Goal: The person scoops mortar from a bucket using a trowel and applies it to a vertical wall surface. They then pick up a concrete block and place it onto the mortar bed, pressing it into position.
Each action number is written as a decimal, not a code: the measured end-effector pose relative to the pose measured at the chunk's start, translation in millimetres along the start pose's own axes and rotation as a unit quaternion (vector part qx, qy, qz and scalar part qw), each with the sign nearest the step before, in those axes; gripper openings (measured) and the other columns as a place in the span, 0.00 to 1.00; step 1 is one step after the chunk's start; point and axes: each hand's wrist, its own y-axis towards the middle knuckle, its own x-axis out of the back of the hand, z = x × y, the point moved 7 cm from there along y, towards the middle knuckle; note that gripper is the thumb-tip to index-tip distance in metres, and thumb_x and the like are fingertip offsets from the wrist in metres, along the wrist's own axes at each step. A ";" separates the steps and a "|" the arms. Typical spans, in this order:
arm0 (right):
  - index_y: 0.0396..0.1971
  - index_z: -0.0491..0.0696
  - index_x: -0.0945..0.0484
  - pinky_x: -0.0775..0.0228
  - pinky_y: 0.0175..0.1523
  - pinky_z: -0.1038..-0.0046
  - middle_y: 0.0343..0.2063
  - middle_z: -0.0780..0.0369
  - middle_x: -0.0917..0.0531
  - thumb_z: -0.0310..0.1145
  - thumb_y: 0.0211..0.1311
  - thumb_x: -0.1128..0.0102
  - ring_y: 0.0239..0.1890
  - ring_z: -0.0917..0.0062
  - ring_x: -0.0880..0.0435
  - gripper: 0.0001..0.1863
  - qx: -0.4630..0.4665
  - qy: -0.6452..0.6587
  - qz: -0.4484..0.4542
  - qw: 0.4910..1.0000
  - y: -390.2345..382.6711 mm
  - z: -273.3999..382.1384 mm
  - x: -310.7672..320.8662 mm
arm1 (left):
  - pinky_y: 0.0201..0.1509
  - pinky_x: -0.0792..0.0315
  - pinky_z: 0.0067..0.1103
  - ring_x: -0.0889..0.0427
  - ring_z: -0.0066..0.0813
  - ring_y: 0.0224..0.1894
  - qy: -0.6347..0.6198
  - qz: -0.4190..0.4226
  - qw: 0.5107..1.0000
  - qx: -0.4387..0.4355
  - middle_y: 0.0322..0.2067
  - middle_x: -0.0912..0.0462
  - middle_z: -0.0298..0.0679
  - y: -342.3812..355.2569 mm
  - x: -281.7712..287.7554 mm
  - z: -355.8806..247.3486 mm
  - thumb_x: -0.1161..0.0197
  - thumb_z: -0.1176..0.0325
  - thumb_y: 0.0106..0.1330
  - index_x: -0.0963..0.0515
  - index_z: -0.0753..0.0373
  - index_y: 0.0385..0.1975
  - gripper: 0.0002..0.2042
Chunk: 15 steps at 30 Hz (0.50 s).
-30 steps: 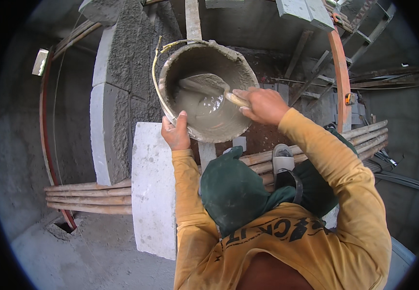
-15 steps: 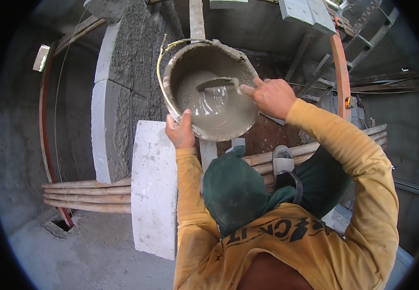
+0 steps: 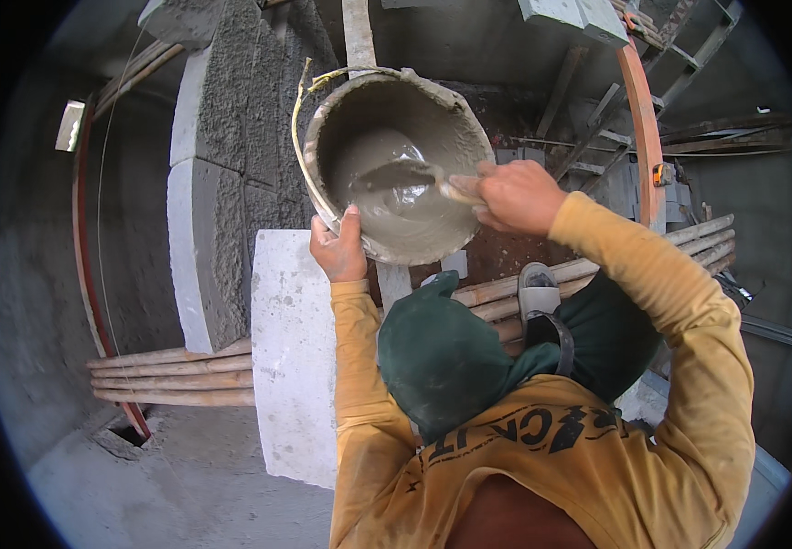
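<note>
A round bucket point(image 3: 455, 114), crusted with mortar, is tilted so its mouth faces me. Wet grey mortar point(image 3: 414, 220) lies inside it. My left hand point(image 3: 339, 247) grips the near left part of the rim, thumb up over the edge. My right hand point(image 3: 522, 197) is closed around the handle of a trowel point(image 3: 401, 176), whose mortar-coated blade sits at the wet mix inside the bucket. A yellowish cord-wrapped bail handle point(image 3: 299, 128) stands off the bucket's left side.
A pale block point(image 3: 294, 357) lies beside my left forearm. Left of the bucket rises a block wall point(image 3: 204, 247) with rough mortar on its face. Bamboo poles point(image 3: 176, 375) run under the blocks and past my sandalled foot point(image 3: 538, 297). An orange-brown post point(image 3: 638, 119) stands at right, near a ladder point(image 3: 698, 55).
My right hand has moved slightly right and down, drawing the trowel blade lower and toward the left-middle of the mortar. My left hand keeps its hold on the rim.
</note>
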 end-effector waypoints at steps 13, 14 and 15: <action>0.34 0.45 0.29 0.26 0.32 0.61 0.27 0.55 0.22 0.37 0.52 0.41 0.27 0.60 0.18 0.14 -0.057 -0.072 -0.025 0.996 -5.0 -34.6 -10.3 | 0.37 0.31 0.16 0.28 0.16 0.32 -0.002 0.023 1.000 -0.010 0.30 0.23 0.32 -7.4 -6.0 -0.4 0.35 0.73 0.62 0.28 0.65 0.32 0.07; 0.34 0.45 0.28 0.26 0.31 0.62 0.27 0.56 0.22 0.37 0.52 0.41 0.27 0.61 0.18 0.13 -0.054 -0.092 -0.037 0.994 1.5 -40.2 -3.3 | 0.37 0.31 0.16 0.29 0.15 0.32 -0.010 0.025 1.000 -0.012 0.30 0.24 0.31 -8.9 -8.2 -1.1 0.34 0.73 0.62 0.28 0.64 0.31 0.07; 0.34 0.45 0.28 0.26 0.31 0.63 0.26 0.57 0.22 0.38 0.53 0.42 0.27 0.61 0.18 0.13 -0.045 -0.113 -0.063 0.990 7.6 -42.9 4.2 | 0.36 0.32 0.15 0.29 0.15 0.32 -0.020 0.035 0.999 -0.018 0.29 0.24 0.31 -10.3 -11.5 -2.3 0.34 0.73 0.62 0.28 0.64 0.30 0.08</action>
